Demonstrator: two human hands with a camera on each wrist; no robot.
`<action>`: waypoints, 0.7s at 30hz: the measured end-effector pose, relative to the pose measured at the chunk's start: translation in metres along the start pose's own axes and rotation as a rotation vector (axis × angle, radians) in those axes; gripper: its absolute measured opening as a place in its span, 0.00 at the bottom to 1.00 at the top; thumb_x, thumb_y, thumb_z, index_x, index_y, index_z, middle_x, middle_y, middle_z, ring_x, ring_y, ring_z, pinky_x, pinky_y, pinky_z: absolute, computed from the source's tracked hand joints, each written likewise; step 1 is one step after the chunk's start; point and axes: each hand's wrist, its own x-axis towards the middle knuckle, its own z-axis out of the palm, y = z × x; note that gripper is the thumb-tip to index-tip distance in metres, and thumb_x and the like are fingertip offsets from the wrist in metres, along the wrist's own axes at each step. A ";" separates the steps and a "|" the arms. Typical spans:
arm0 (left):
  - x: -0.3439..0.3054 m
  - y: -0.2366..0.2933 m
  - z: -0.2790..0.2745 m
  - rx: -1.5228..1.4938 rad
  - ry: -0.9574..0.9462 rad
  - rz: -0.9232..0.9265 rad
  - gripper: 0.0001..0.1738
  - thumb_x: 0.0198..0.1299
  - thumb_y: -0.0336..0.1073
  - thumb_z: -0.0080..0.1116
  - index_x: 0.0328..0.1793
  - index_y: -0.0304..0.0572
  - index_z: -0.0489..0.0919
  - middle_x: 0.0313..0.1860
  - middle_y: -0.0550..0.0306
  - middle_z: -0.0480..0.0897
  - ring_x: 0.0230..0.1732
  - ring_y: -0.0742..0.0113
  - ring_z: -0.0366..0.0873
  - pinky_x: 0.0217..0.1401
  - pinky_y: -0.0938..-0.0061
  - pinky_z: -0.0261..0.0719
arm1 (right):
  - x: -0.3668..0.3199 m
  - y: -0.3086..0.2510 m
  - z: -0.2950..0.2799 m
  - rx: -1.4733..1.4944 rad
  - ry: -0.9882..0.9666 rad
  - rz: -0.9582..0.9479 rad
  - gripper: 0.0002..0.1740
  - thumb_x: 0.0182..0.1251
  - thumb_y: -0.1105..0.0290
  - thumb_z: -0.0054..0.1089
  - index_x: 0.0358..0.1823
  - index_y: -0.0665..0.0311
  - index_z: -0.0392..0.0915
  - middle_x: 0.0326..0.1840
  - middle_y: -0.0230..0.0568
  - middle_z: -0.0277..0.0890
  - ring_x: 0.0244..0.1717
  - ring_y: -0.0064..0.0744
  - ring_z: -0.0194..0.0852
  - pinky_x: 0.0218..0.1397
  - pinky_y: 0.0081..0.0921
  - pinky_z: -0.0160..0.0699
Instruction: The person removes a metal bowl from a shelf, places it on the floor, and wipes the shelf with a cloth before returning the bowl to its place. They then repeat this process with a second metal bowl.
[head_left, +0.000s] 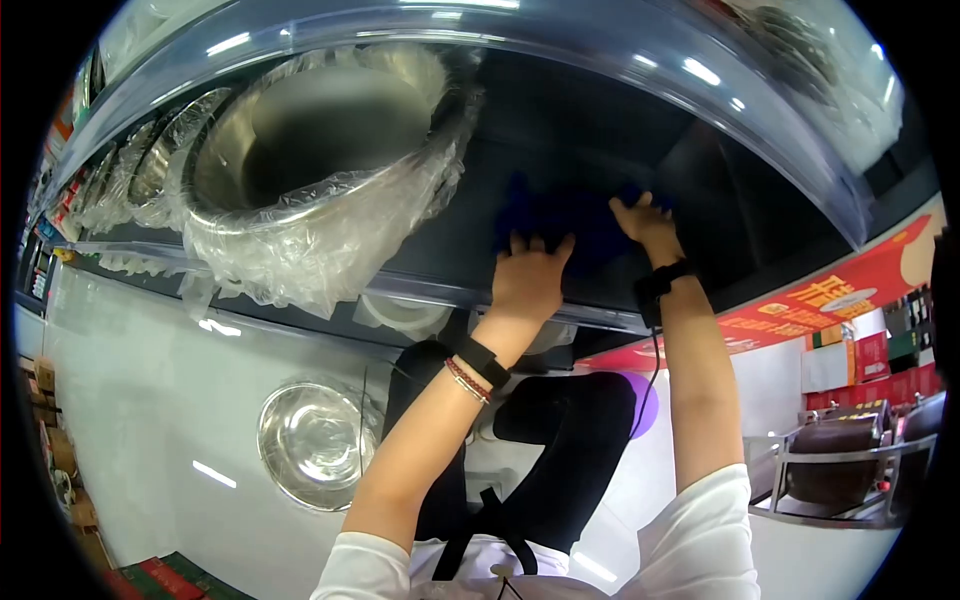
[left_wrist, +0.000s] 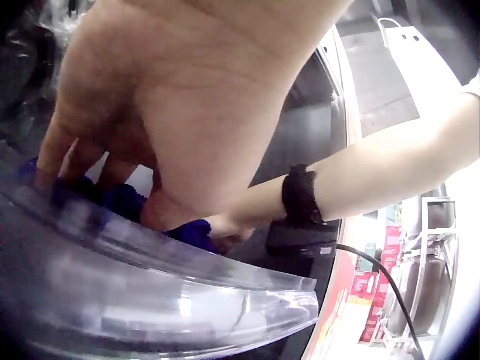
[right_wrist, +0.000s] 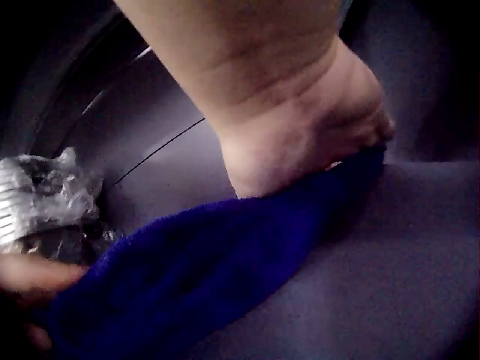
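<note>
A dark blue cloth with a fuzzy surface lies on the dark shelf. My left hand is at the cloth's left part; in the left wrist view its fingers and thumb dip into the bunched blue fabric. Farther right and deeper in, my right hand grips the other end. The right wrist view shows this hand with bent fingers over the cloth, which stretches between both hands. The fingertips are partly hidden there.
Left on the shelf stands a large steel pot in plastic wrap, with more wrapped metalware behind. A clear plastic edge strip runs along the shelf front. A steel basin sits on the floor, and a red sign borders the right side.
</note>
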 end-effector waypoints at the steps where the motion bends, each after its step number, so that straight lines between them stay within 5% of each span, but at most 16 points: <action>1: -0.003 0.000 0.002 -0.008 0.001 0.006 0.34 0.57 0.34 0.55 0.72 0.61 0.67 0.61 0.36 0.74 0.64 0.30 0.69 0.60 0.50 0.74 | -0.010 0.002 0.000 -0.004 0.003 0.009 0.50 0.64 0.32 0.32 0.75 0.67 0.51 0.74 0.62 0.55 0.74 0.57 0.54 0.76 0.44 0.49; 6: -0.017 -0.002 -0.006 -0.081 0.014 0.042 0.28 0.59 0.36 0.53 0.68 0.59 0.71 0.61 0.39 0.74 0.65 0.33 0.68 0.63 0.49 0.70 | -0.059 0.010 0.014 -0.060 -0.069 0.108 0.41 0.71 0.39 0.27 0.68 0.68 0.59 0.63 0.59 0.72 0.65 0.58 0.69 0.70 0.53 0.57; 7: -0.022 -0.002 -0.006 -0.095 0.045 0.056 0.25 0.59 0.35 0.53 0.65 0.57 0.73 0.59 0.41 0.75 0.65 0.35 0.69 0.62 0.48 0.70 | -0.082 0.011 0.013 -0.133 0.013 0.080 0.38 0.73 0.42 0.27 0.64 0.70 0.65 0.59 0.58 0.75 0.60 0.57 0.75 0.62 0.57 0.66; 11: -0.037 -0.009 -0.012 -0.101 0.100 0.117 0.22 0.58 0.35 0.53 0.61 0.55 0.75 0.55 0.47 0.77 0.60 0.41 0.73 0.61 0.51 0.72 | -0.130 0.010 0.019 -0.292 0.095 0.093 0.35 0.73 0.44 0.30 0.53 0.67 0.78 0.47 0.53 0.82 0.46 0.52 0.83 0.47 0.54 0.77; 15: -0.045 -0.027 -0.025 -0.248 0.086 0.137 0.20 0.57 0.36 0.55 0.57 0.54 0.77 0.49 0.52 0.78 0.54 0.51 0.76 0.55 0.58 0.75 | -0.147 0.001 0.012 -0.238 0.086 0.041 0.32 0.74 0.47 0.31 0.47 0.66 0.81 0.46 0.50 0.83 0.45 0.51 0.84 0.44 0.50 0.79; 19: -0.049 -0.047 -0.037 -0.288 0.107 0.026 0.21 0.53 0.32 0.54 0.56 0.52 0.77 0.46 0.50 0.77 0.50 0.45 0.74 0.52 0.55 0.76 | -0.167 -0.035 -0.005 -0.139 0.004 -0.026 0.30 0.74 0.50 0.34 0.46 0.66 0.82 0.45 0.48 0.83 0.45 0.49 0.84 0.43 0.47 0.81; 21: -0.054 -0.064 -0.046 -0.250 0.123 -0.012 0.21 0.52 0.31 0.54 0.55 0.51 0.77 0.46 0.49 0.77 0.49 0.44 0.74 0.52 0.54 0.75 | -0.173 -0.056 0.004 -0.119 0.145 -0.255 0.28 0.74 0.52 0.36 0.44 0.67 0.82 0.42 0.49 0.83 0.43 0.48 0.84 0.42 0.44 0.82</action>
